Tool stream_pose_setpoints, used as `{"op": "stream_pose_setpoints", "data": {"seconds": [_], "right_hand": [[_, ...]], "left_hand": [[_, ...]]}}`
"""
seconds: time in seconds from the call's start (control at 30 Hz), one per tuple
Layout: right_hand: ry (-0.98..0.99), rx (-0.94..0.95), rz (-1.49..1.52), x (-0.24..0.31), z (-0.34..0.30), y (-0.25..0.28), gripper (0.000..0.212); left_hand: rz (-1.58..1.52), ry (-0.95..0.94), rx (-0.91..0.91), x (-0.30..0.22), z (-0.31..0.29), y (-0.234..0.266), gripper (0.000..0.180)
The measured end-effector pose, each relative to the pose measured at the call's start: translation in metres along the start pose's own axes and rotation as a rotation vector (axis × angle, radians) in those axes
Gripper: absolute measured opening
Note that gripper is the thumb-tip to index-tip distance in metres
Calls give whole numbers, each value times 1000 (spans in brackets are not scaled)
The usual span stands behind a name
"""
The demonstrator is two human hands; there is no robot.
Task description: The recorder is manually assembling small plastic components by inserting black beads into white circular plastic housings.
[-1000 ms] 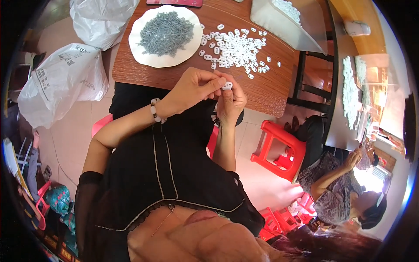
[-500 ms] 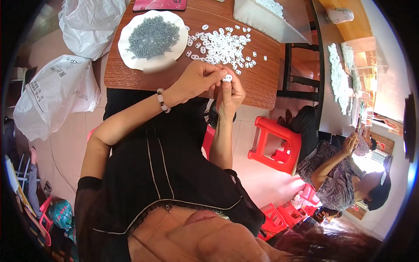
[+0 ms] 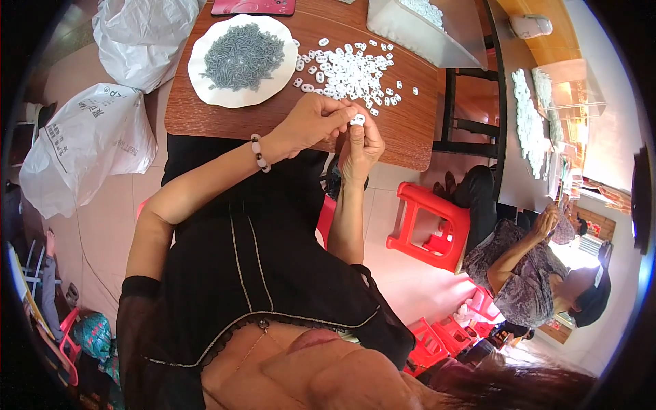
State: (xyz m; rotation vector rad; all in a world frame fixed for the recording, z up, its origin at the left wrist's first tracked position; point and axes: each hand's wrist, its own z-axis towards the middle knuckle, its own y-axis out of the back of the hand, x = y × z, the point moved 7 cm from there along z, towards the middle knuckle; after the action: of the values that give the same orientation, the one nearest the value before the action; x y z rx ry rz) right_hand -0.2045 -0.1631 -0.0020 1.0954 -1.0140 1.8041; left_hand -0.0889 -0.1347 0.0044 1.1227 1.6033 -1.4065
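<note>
My right hand (image 3: 363, 149) pinches a small white plastic piece with two holes (image 3: 357, 119) between thumb and forefinger, just over the table's near edge. Reaching across from the left, my left hand (image 3: 311, 126) has its thumb and forefinger pressed together against that piece; whatever lies between those fingertips is hidden. Beyond both hands spreads a loose heap of similar white plastic pieces (image 3: 352, 74). To its left stands a white scalloped plate (image 3: 203, 87), piled with small grey screw-like pins (image 3: 244, 58).
The brown wooden table (image 3: 225, 123) also bears a pink phone-like thing (image 3: 253, 7) and a translucent bin (image 3: 417, 37). White sacks (image 3: 89, 147) stand at left. A red stool (image 3: 430, 229) is at right, near a co-worker (image 3: 523, 273) at another table (image 3: 509, 147).
Both hands keep nearly the same pinch at the white piece. The left wrist has shifted slightly, and the whole view has moved a little.
</note>
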Motion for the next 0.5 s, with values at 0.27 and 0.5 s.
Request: {"op": "stream_pose_setpoints", "data": {"seconds": [0.27, 0.5], "right_hand": [[44, -24, -12, 1, -1, 0, 38], [48, -56, -7, 4, 0, -2, 31]], "left_hand": [[19, 6, 17, 6, 1, 1, 29], [-6, 2, 20, 6, 1, 0, 28]]}}
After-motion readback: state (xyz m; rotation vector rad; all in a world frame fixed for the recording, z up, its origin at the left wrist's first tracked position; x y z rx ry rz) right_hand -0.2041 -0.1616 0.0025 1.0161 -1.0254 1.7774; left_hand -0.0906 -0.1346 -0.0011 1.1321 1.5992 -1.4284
